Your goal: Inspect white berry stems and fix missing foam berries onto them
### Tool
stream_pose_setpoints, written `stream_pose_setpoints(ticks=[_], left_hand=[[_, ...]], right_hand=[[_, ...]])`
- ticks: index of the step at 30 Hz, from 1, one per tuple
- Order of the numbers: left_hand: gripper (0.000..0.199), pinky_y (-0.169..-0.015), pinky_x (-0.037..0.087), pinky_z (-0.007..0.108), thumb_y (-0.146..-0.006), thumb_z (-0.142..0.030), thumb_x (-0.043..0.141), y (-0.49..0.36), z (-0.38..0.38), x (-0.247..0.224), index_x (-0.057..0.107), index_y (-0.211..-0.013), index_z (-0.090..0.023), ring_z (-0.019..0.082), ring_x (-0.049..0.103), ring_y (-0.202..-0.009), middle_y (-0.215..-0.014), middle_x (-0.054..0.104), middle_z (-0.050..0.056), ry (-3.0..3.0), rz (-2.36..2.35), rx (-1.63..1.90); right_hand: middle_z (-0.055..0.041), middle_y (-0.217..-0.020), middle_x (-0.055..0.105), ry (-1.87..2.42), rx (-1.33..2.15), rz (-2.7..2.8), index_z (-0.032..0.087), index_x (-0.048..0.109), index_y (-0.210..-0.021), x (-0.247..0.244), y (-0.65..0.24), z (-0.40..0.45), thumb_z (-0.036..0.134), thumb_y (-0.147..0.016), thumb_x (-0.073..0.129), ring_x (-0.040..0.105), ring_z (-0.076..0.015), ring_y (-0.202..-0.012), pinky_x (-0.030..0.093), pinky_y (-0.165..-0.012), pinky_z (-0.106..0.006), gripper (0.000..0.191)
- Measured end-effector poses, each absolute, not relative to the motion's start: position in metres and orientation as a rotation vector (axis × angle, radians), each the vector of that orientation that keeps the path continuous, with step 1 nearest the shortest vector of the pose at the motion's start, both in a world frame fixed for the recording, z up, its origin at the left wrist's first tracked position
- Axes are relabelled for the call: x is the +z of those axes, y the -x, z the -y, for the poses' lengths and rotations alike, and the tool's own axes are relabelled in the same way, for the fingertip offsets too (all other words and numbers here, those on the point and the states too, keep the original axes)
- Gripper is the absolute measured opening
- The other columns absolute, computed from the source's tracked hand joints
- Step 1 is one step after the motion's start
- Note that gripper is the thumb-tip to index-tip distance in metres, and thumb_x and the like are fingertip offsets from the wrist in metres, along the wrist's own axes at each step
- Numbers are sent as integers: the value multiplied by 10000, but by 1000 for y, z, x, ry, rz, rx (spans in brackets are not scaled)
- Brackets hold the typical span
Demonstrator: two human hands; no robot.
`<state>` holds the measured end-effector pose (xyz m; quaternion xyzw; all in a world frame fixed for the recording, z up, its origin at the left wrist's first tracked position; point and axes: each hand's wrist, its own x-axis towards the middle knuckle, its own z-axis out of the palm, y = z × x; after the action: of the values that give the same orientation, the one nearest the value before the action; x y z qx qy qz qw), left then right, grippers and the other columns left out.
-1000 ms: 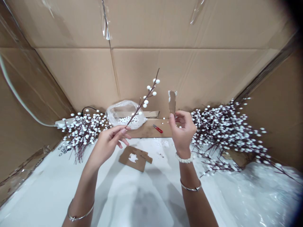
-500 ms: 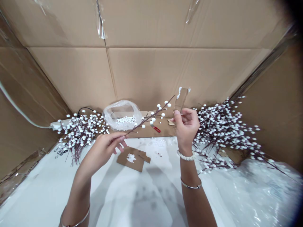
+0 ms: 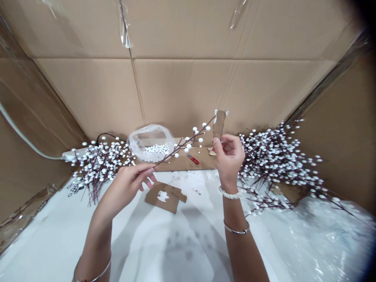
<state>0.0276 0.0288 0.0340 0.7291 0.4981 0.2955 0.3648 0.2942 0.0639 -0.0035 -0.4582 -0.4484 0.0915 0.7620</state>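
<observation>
Over the white table (image 3: 53, 243), toward its far edge, your left hand (image 3: 133, 182) pinches a white-berried branch (image 3: 179, 148) by its lower end; your right hand (image 3: 230, 156) pinches a cardboard strip (image 3: 218, 125) upright. The step seems to be meeting branch tip with the strip's white-smeared top; contact is unclear. It calls for steady alignment.
</observation>
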Motion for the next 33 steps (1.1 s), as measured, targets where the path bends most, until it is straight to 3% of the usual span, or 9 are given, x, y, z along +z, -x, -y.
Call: stream_pose_setpoints(ticks=[33], left_hand=[[359, -501, 526, 192, -902, -412, 507, -25, -29, 32, 688, -1049, -139, 131, 680, -624, -804, 726, 54, -1848, -1294, 865]], right_hand=[[29, -767, 520, 1004, 228, 990, 199, 563, -850, -6, -293, -66, 369, -795, 692, 560, -88, -627, 551, -570, -222, 220]])
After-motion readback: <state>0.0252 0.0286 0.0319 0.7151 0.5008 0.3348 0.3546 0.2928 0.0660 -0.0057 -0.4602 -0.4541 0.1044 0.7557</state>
